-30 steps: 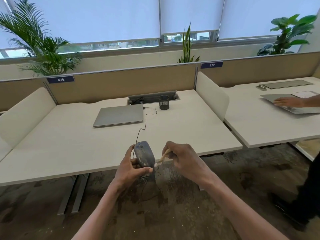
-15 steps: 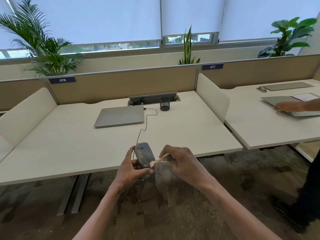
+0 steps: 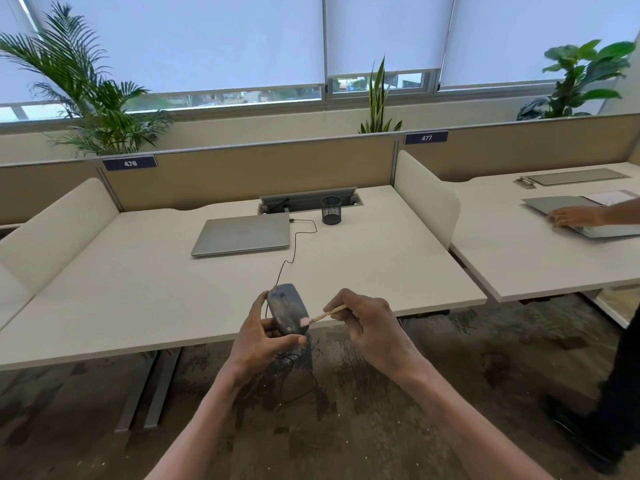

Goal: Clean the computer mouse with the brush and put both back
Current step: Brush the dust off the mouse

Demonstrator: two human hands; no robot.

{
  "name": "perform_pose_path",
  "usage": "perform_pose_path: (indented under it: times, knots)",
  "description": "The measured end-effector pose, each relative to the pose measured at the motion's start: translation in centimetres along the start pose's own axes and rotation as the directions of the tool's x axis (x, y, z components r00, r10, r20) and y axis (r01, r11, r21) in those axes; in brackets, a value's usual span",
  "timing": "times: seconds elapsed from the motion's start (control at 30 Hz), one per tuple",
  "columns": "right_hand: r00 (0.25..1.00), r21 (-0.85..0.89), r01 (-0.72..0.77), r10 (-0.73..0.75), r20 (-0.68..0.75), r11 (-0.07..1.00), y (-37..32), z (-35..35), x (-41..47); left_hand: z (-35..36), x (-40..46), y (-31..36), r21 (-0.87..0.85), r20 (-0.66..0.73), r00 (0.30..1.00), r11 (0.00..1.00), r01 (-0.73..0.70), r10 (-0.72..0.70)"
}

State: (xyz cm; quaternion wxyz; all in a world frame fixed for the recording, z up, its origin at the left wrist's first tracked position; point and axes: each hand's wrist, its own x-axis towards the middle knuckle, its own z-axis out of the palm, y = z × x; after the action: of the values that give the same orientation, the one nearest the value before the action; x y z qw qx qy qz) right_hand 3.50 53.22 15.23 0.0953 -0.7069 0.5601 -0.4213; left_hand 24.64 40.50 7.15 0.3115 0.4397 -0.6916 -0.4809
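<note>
My left hand (image 3: 260,341) grips a dusty dark grey wired computer mouse (image 3: 286,309) just above the white desk's front edge (image 3: 145,348), thumb under its rear end and fingers along its left side. Its black cable (image 3: 294,249) runs back over the desk to the laptop. My right hand (image 3: 369,323) pinches a thin brush (image 3: 323,315) with a pale wooden handle. The brush's pinkish tip touches the mouse's lower right side.
A closed grey laptop (image 3: 242,235) lies at the desk's back, beside a black mesh pen cup (image 3: 331,210) and a cable tray (image 3: 308,199). A white divider (image 3: 426,199) separates the neighbouring desk, where another person's hand (image 3: 576,216) rests on a laptop. That person stands at the far right.
The brush tip has slid down the mouse's right side toward its rear end. Both hands stay at the desk's front edge, and the view has tilted slightly.
</note>
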Motion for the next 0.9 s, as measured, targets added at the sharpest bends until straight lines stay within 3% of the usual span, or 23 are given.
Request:
perform_pose_path:
  times: [0.13,0.6,0.9]
  knots:
    - [0.999,-0.006,-0.029,0.029,0.046,1.000,0.3,-0.1,-0.5,-0.3,-0.4,0.0,0.002,-0.001,1.000,1.000,0.009,-0.009]
    - [0.995,0.113,-0.080,0.086,-0.049,0.990,2.2,0.5,1.5,0.1,-3.7,1.8,0.192,0.159,0.985,0.981,0.030,-0.061]
    - [0.989,0.057,-0.070,0.076,-0.126,0.996,3.5,2.5,3.4,0.4,-5.5,2.2,0.206,0.150,0.983,0.976,0.074,-0.107]
